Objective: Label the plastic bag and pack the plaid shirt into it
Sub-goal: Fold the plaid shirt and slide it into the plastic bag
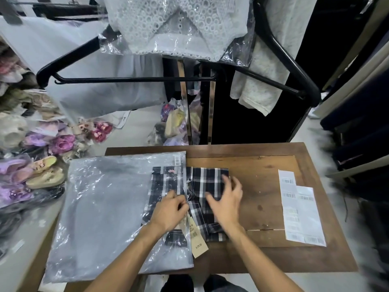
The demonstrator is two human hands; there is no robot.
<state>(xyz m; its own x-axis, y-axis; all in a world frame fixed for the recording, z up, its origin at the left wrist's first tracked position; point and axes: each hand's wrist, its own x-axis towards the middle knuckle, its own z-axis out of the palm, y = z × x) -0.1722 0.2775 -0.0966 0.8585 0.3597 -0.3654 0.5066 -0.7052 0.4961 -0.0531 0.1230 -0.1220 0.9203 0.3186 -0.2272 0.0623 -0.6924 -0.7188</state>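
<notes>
A clear plastic bag (pixel 105 207) lies flat on the left half of the wooden table (pixel 263 260), with a barcode label (pixel 177 160) stuck at its top right corner. The folded black-and-white plaid shirt (pixel 205 178) is partway inside the bag's open right edge, its left part under the plastic. A brown price tag (pixel 199 243) hangs out at the bottom. My left hand (pixel 170 209) pinches the bag's edge over the shirt. My right hand (pixel 226 199) rests spread flat on the shirt's uncovered part.
Sheets of barcode labels (pixel 301 209) lie on the table's right side. Bagged shoes (pixel 42 169) pile up on the floor at left. A black garment rack (pixel 134 79) with hanging bagged clothes stands behind the table.
</notes>
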